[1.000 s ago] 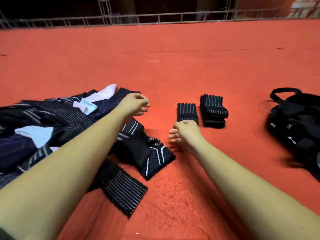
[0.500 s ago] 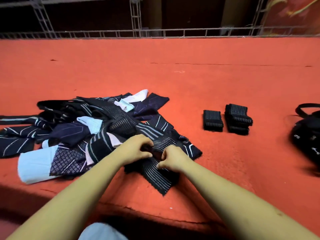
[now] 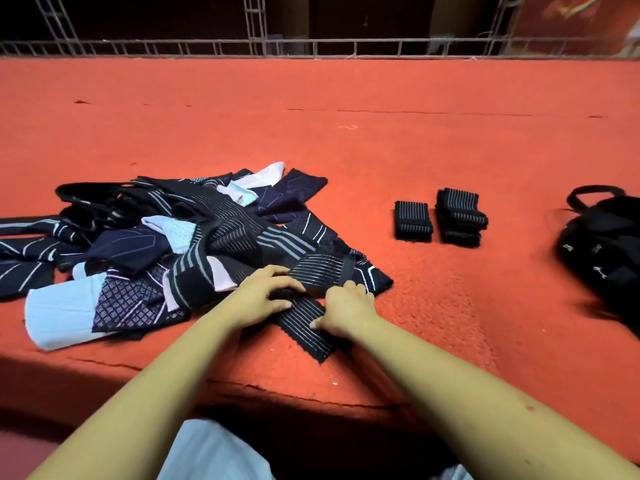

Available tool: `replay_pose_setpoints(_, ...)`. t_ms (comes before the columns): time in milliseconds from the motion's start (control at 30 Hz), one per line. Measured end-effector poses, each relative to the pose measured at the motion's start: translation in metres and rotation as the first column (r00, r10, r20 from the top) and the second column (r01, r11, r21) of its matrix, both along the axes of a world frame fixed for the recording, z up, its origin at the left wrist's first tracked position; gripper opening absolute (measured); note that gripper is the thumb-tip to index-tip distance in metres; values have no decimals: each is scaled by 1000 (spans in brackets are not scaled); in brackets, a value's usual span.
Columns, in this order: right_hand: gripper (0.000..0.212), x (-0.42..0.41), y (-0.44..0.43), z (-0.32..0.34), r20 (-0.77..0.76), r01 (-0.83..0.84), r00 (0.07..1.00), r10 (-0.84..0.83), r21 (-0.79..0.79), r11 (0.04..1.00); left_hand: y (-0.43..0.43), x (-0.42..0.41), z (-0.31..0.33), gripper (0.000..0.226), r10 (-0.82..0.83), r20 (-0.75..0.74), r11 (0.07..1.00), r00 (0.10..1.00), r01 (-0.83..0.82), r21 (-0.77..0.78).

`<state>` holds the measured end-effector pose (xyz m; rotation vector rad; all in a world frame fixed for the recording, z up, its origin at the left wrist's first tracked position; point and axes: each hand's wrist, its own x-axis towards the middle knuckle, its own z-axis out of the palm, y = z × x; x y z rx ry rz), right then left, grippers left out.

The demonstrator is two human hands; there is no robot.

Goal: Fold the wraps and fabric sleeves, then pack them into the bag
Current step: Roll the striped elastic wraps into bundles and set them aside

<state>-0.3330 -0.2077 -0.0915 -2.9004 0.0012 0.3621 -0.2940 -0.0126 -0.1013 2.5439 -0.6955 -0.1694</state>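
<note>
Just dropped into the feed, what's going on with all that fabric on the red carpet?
A person is folding a striped black wrap at the near edge of the unfolded pile: the left hand grips its bunched part, the right hand holds the strip beside it. One folded wrap and a small stack of folded wraps lie to the right on the red carpet. The black bag sits farther right, untouched.
</note>
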Motion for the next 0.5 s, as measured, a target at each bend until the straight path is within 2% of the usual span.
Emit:
replay_pose_setpoints(33,58,-1,-1,1,-6,-3,1000,3,20,1000,-1,-3,2,71,8,-17,1000,1000,-8,3)
replay_pose_setpoints(100,30,-3,-7,5,17,-36,999,34,130,991,-3,-6,3,67,28,-47,999,999,-27,25)
replay_pose_setpoints(167,37,-6,-18,12,20,-114,993,114,359,927,-5,-9,4,56,34,-69,999,997,-32,30)
replay_pose_setpoints(233,32,-11,-31,23,15,-186,975,223,610,771,-9,-9,7,62,-8,-60,1000,998,9,5)
replay_pose_setpoints(300,26,-17,-45,36,36,-226,958,284,708,669,-17,-7,14,75,-56,-21,997,998,54,-59)
replay_pose_setpoints(333,28,-19,-52,42,40,-219,957,286,745,629,-21,-7,19,71,-55,12,994,998,56,-93)
replay_pose_setpoints(367,30,-20,-59,49,36,-192,962,271,794,577,-25,-6,26,60,-40,39,991,998,44,-125)
replay_pose_setpoints(433,32,-21,-75,60,-8,-81,976,218,915,396,-30,-3,39,47,3,61,988,998,6,-153)
replay_pose_setpoints(500,28,-23,-93,71,-57,22,985,165,978,207,-30,0,49,57,1,97,993,995,10,-114)
